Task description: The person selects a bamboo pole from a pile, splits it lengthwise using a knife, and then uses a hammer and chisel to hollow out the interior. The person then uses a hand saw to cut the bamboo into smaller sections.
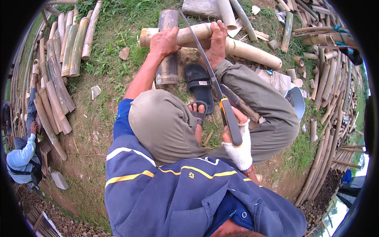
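Observation:
My left hand (164,42) is wrapped round a pale bamboo pole (195,33) near its left end. The pole rests across a darker, thick bamboo log (167,69). My bare foot (217,43) presses on the pole farther right. In a white fingerless glove, my right hand (237,132) grips the black-and-orange handle of a hand saw (211,75). The long blade slants up and left, crossing the pole between my left hand and the foot; whether its teeth have cut in cannot be made out. Another pale bamboo piece (254,54) lies partly beneath the pole.
An empty black sandal (199,85) lies between my legs, beside my sandalled foot (197,118). Bamboo lengths (75,47) are laid out at the left, and long poles (331,134) are stacked at the right. A person in light blue (23,158) sits at far left. A stone block (201,8) lies ahead.

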A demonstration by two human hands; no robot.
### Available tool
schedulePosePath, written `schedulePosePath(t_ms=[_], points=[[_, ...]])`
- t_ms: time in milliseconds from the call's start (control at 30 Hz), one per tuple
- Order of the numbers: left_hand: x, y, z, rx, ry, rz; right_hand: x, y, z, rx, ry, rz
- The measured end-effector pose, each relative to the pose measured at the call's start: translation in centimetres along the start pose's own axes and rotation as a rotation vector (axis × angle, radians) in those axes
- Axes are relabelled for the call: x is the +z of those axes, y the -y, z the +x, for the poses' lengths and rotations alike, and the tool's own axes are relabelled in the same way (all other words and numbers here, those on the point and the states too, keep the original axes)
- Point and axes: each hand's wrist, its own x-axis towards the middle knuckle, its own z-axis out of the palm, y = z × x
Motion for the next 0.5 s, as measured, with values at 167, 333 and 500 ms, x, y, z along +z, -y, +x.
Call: schedulePosePath(t_ms=[167,333,500], points=[[0.9,-0.5,0.5,-0.025,-0.005,0.041,0.3,3.1,4.4,-0.035,0.038,0.157],[-0.8,0.5,0.8,-0.029,0.041,0.041,-1.7,2.3,6.6,-0.049,0.016,0.232],[-0.9,0.1,1.7,-0.036,0.138,0.013,-1.1,1.0,2.7,0.007,0.008,0.234]])
